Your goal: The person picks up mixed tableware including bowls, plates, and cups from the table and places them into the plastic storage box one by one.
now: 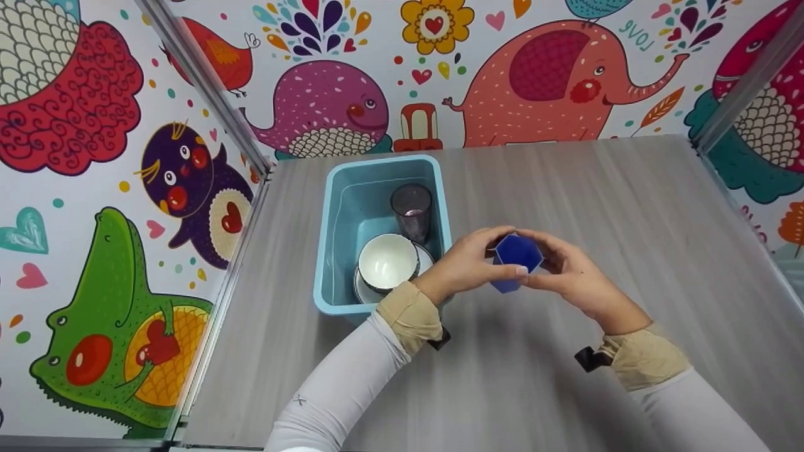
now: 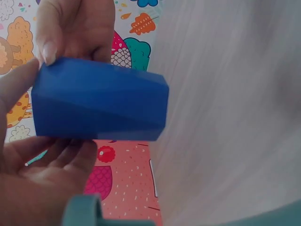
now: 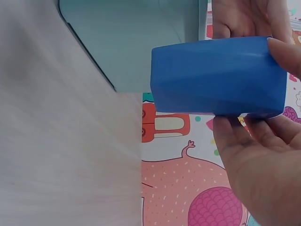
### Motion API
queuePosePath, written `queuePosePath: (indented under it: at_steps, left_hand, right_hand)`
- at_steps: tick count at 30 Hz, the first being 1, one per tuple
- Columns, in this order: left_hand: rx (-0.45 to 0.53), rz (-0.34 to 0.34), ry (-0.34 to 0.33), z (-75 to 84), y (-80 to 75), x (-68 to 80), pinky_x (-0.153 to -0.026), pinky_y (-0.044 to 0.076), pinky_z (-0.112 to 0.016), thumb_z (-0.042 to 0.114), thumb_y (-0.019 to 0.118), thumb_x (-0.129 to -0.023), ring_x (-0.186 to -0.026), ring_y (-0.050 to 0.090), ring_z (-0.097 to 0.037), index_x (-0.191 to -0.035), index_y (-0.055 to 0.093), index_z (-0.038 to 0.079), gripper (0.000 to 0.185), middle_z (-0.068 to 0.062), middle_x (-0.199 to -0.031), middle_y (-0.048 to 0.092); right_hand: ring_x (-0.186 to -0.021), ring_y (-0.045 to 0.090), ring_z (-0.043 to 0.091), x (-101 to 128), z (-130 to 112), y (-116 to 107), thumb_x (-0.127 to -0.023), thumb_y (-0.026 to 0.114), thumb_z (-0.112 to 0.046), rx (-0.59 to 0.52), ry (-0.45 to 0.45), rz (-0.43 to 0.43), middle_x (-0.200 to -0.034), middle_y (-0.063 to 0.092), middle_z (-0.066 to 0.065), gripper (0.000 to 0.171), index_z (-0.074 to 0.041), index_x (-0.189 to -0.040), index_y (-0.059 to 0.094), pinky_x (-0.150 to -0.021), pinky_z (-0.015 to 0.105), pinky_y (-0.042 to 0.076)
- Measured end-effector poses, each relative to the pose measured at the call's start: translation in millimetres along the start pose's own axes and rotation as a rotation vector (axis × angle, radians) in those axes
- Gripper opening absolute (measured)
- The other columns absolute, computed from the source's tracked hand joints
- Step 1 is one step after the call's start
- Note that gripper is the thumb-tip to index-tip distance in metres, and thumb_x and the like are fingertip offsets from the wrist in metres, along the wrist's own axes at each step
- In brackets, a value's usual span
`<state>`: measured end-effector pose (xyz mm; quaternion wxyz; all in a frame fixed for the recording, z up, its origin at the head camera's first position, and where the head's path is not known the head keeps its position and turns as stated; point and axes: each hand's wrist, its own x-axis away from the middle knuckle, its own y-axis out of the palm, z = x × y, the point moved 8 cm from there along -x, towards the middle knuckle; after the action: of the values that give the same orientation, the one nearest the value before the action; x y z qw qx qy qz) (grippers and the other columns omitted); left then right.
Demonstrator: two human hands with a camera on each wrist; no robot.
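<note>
Both hands hold a blue, angular-sided cup [image 1: 518, 250], its open top facing up toward the head camera. My left hand [image 1: 468, 260] grips it from the left, with the thumb at the near side of the rim. From the right, my right hand [image 1: 568, 270] holds the opposite side, thumb also near the front. In the left wrist view the cup [image 2: 101, 101] shows slanted flat facets between the fingers of both hands. The right wrist view has the cup [image 3: 216, 77] with right-hand fingers along one side. The cup is above the table, right of the bin.
A light blue plastic bin [image 1: 321, 251] stands left of the hands on the grey wood-grain table [image 1: 603, 207]. Inside it are a white bowl [image 1: 388, 260] on a plate [image 1: 426, 258] and a dark tinted glass [image 1: 411, 210]. Cartoon-printed panels [image 1: 414, 81] border the back and sides.
</note>
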<state>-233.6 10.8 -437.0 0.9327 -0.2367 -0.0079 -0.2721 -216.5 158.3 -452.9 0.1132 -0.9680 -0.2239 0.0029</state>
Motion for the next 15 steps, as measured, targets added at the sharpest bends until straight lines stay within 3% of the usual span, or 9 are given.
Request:
queuePosePath:
  at_steps: [15]
  left_hand:
    - [0.013, 0.008, 0.007, 2.5, -5.1, 3.5, -0.109, 0.049, -0.038, 0.045, 0.081, -0.083, -0.135, 0.055, -0.019, -0.148, 0.049, 0.025, 0.076, 0.002, -0.146, 0.055]
  right_hand:
    - [-0.143, 0.042, 0.034, 0.9, -5.2, 2.6, -0.095, 0.071, -0.013, -0.077, -0.014, 0.002, -0.157, 0.039, 0.017, 0.073, -0.010, -0.157, 0.033, -0.097, 0.021, 0.053]
